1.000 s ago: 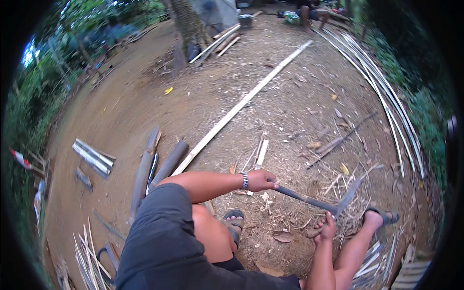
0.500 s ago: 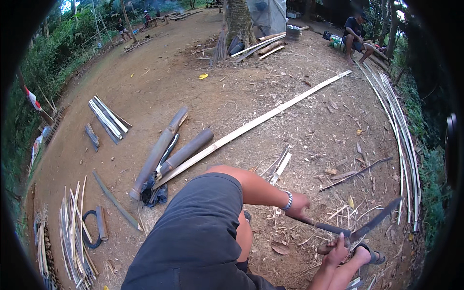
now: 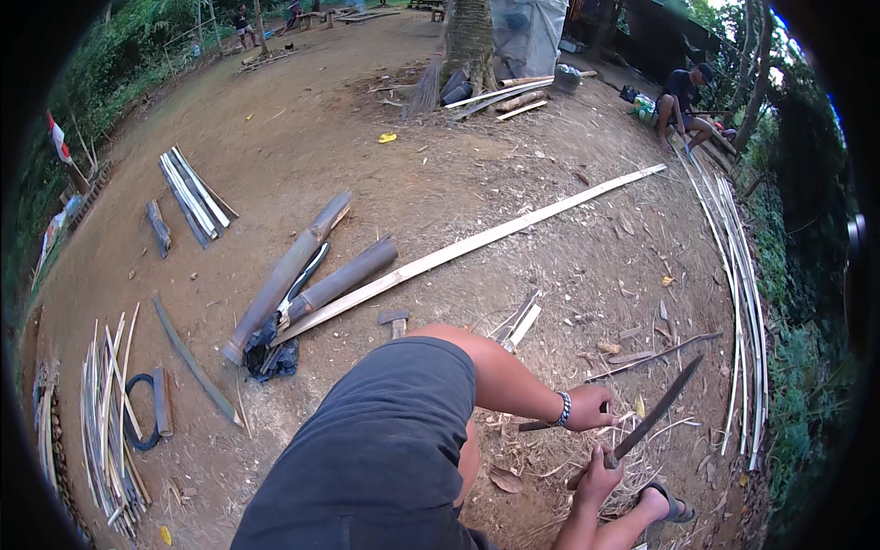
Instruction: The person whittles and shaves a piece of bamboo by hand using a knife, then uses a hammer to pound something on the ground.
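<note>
My left hand [image 3: 589, 408], with a chain bracelet at its wrist, is curled around a dark, narrow bamboo strip [image 3: 533, 426]. One end of the strip sticks out behind the wrist; much of it is hidden by the hand. Just below and to the right, my right hand [image 3: 598, 475] grips the handle of a machete [image 3: 658, 408]. The long dark blade slants up to the right, apart from the strip. Shavings and thin slivers [image 3: 550, 458] lie on the soil beneath both hands. My sandalled foot [image 3: 667, 504] is close to the right hand.
One long pale bamboo slat [image 3: 495, 240] crosses the ground ahead. Thick bamboo tubes [image 3: 293, 275] and a black plastic bag [image 3: 272, 357] lie left of it. Strips are piled at left [image 3: 110, 422] and right [image 3: 744, 312]. Another person [image 3: 683, 105] sits at far right.
The machete has swung to a steeper slant and come away from the strip. The strip no longer extends right of my left hand but shows behind its wrist. The view has shifted slightly.
</note>
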A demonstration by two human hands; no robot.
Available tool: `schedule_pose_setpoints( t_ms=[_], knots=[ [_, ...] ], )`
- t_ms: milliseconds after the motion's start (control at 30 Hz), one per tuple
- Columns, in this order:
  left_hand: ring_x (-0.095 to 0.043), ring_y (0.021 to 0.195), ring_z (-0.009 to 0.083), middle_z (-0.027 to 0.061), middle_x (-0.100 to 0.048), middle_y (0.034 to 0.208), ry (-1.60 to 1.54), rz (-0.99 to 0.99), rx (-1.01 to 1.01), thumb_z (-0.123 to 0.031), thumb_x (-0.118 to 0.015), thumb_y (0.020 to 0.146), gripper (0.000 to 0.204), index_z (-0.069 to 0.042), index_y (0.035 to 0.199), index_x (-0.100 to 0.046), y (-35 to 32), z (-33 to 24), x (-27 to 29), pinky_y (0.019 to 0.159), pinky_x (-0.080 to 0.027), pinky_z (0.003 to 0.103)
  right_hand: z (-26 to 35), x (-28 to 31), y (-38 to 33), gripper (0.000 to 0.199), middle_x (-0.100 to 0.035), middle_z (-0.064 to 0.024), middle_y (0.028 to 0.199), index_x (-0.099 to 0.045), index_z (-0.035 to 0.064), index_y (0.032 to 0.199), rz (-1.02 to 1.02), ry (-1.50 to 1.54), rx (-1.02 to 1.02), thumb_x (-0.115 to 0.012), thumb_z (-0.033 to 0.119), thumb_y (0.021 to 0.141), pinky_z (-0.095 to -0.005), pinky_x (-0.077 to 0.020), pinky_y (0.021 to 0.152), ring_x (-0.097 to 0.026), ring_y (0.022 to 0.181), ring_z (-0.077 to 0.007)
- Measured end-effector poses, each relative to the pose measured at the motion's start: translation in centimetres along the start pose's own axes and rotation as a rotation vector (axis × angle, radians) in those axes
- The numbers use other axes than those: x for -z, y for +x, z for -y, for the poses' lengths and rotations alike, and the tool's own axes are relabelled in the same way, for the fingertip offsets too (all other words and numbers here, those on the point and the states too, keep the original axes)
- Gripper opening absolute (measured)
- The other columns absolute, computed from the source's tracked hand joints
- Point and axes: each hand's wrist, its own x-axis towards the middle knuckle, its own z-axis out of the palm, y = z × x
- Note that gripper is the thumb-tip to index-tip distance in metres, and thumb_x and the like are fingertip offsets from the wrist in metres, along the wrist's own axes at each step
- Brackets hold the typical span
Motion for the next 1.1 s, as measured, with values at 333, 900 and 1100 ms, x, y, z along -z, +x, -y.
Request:
schedule_pose_setpoints(
  t_ms=[333,900,1100],
  knots=[
    [-0.067,0.085,0.0345,0.0193,-0.068,0.088,0.061,-0.052,0.035,-0.022,-0.064,0.087,0.02,-0.005,0.095,-0.065,-0.4,0.1,3.2,0.079,-0.052,0.043,-5.6,3.2,-3.2,0.014,-0.056,-0.0012,0.068,-0.058,0.0017,0.092,-0.016,-0.058,-0.163,-0.069,0.01,0.089,-0.0261,-0.0425,0.047,-0.052,0.051,-0.0102],
    [-0.071,0.088,0.0278,0.0179,-0.072,0.097,0.552,0.238,0.217,-0.015,-0.059,0.092,0.027,-0.003,0.114,-0.068,0.2,1.9,8.4,0.079,-0.056,0.039,-9.0,1.6,-4.4,0.019,-0.06,-0.0026,0.066,-0.061,0.0031,0.088,0.153,-0.079,-0.334,-0.074,0.017,0.087,-0.031,-0.0449,0.051,-0.057,0.054,-0.0127],
    [-0.072,0.082,0.0284,0.0147,-0.074,0.09,0.627,0.43,0.38,-0.022,-0.064,0.091,0.028,-0.004,0.112,-0.071,0.5,2.2,9.9,0.076,-0.056,0.039,-10.1,1.4,-3.9,0.024,-0.066,-0.0055,0.07,-0.065,0.0019,0.093,0.198,-0.336,-0.263,-0.076,0.022,0.085,-0.034,-0.0492,0.058,-0.062,0.06,-0.0156]
  ],
)
